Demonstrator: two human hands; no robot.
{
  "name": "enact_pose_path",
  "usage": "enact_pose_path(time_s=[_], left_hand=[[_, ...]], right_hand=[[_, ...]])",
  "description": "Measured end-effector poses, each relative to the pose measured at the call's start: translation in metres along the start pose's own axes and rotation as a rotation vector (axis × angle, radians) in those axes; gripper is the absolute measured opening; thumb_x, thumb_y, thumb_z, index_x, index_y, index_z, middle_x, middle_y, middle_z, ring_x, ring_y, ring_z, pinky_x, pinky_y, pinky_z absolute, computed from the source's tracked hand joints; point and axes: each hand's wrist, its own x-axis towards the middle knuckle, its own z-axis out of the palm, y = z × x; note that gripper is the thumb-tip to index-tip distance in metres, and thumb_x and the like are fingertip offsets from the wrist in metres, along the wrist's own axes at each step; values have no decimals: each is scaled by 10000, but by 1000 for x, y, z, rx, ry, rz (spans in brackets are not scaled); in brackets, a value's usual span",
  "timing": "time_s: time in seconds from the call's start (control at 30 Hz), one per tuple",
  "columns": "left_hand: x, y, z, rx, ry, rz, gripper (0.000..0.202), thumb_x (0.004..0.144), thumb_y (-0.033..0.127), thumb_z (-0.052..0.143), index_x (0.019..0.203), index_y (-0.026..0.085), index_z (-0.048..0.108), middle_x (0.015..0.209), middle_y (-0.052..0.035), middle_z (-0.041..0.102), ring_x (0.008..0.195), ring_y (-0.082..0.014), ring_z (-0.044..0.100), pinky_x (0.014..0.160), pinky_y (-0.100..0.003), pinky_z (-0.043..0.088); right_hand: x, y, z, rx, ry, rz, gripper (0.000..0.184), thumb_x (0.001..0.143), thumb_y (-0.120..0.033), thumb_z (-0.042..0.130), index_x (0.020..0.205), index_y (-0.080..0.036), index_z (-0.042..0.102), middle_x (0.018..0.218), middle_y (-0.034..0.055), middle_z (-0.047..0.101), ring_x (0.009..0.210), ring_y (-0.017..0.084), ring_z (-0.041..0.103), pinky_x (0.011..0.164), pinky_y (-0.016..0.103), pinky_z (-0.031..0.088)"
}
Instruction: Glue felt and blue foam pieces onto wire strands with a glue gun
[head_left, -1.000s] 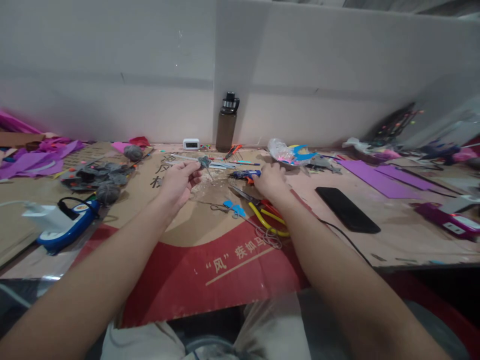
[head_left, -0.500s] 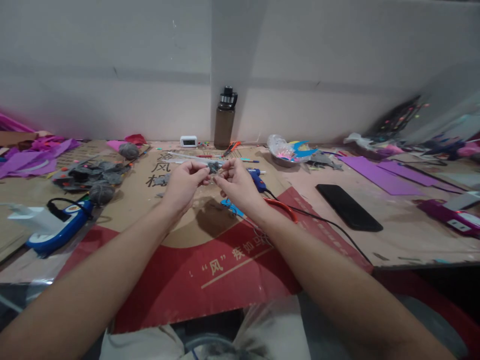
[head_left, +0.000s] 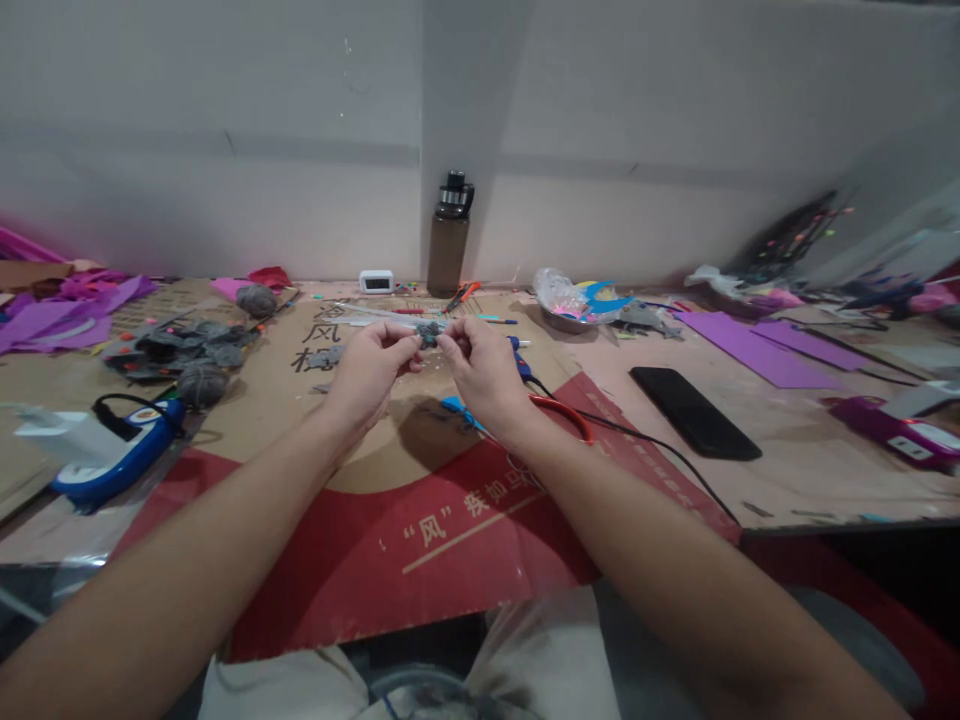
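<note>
Tuft of fuzzy grey-green material (head_left: 428,335), mid-frame | pinched between left hand (head_left: 369,372) and right hand (head_left: 484,372) | forearms (head_left: 259,500) converging from lower corners

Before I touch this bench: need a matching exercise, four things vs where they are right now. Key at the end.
Things
1. Small grey piece
2. Dark bottle
3. Black phone
4. Blue power strip

Places
A. Lying flat on the table, right of the printed cardboard
B. Far left, with a white adapter on it
C. Between the fingertips of the left hand and the right hand
D. Upright in front of the grey wall

Right pairs: 1-C, 2-D, 3-A, 4-B
</note>
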Motion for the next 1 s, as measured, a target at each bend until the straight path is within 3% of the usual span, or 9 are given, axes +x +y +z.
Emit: enact_pose_path(time_s=[0.37, 0.83, 1.0], left_hand=[[1, -2, -2, 141, -125, 109, 102, 706, 152, 664, 807, 150, 678, 745, -27, 651, 596, -90, 552, 609, -231, 461], [-1, -5, -1, 238, -193, 171, 204, 686, 152, 677, 872, 154, 593, 759, 1, 599, 657, -111, 575, 630, -270, 508], [-1, -3, -1, 281, -183, 141, 127, 723, 204, 665, 825, 142, 622, 692, -3, 600, 612, -104, 562, 608, -262, 497]], right_hand=[[0, -5, -6, -169, 12, -88, 183, 892, -302, 468, 738, -208, 501, 767, 39, 579, 735, 166, 506, 714, 309, 381], [1, -8, -9, -157, 10, -50, 210, 885, -298, 487, 710, -186, 514, 699, 11, 547, 647, 128, 445, 640, 279, 323], [2, -7, -10, -140, -24, -53, 243, 912, -300, 450, 700, -190, 494, 677, 8, 523, 641, 132, 432, 622, 286, 297]])
